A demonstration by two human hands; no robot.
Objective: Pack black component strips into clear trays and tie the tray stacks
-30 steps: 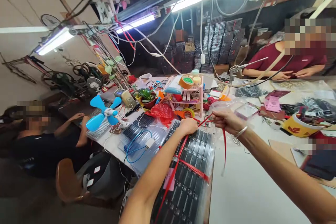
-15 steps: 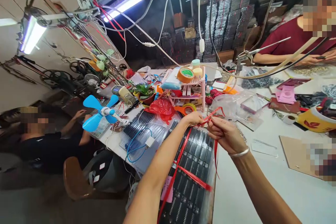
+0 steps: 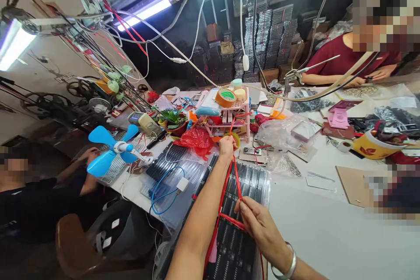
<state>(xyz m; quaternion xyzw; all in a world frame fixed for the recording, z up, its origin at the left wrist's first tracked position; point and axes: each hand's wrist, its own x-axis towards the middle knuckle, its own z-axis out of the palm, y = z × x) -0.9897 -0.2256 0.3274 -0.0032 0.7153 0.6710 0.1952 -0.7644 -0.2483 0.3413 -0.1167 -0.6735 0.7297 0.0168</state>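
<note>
A stack of black packs (image 3: 252, 183) in clear plastic lies lengthwise before me, with red ribbon (image 3: 236, 179) running along and across it. At the far end of the stack, my left hand (image 3: 227, 146) is closed on the ribbon, a loose tail rising above the fist. Nearer to me, my right hand (image 3: 257, 221) pinches the ribbon between thumb and fingers, over the right part of the stack beside the crossing strip. A silver bangle (image 3: 288, 262) circles the right wrist. Part of a pink label (image 3: 213, 249) shows by my left forearm.
A blue fan (image 3: 114, 146) and a red plastic bag (image 3: 197, 140) are to the left. Behind stands a pink rack (image 3: 247, 122) with tape on top. A yellow container (image 3: 370, 146) and brown board (image 3: 352, 186) lie right. Two people sit at far left and upper right.
My hands have parted: the right came down toward me with the ribbon, while the left stayed at the far end. The ribbon now stretches between them. The view has shifted right.
</note>
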